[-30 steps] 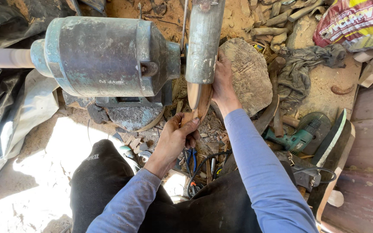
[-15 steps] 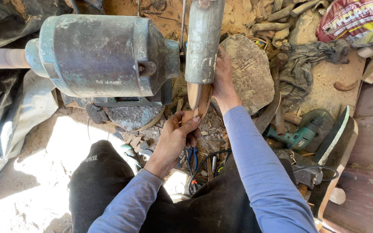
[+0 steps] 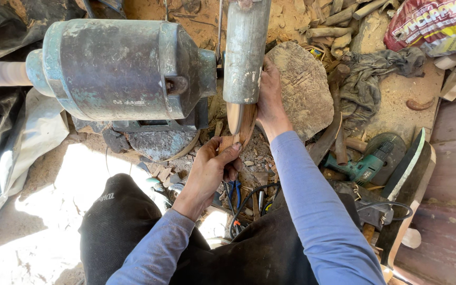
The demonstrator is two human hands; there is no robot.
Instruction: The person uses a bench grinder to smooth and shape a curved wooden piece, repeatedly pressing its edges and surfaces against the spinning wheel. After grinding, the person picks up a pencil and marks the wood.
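The left hand (image 3: 213,168) grips the near end of a slim, curved wooden piece (image 3: 240,126), thumb across its top. The right hand (image 3: 270,100) clasps the far part of the same piece, pressing it against the grey guard of a grinding wheel (image 3: 245,50). Left of both hands sits the rusty green motor (image 3: 117,68). Right of the right hand lies a flat stone (image 3: 304,87), and further right a teal power drill (image 3: 362,168).
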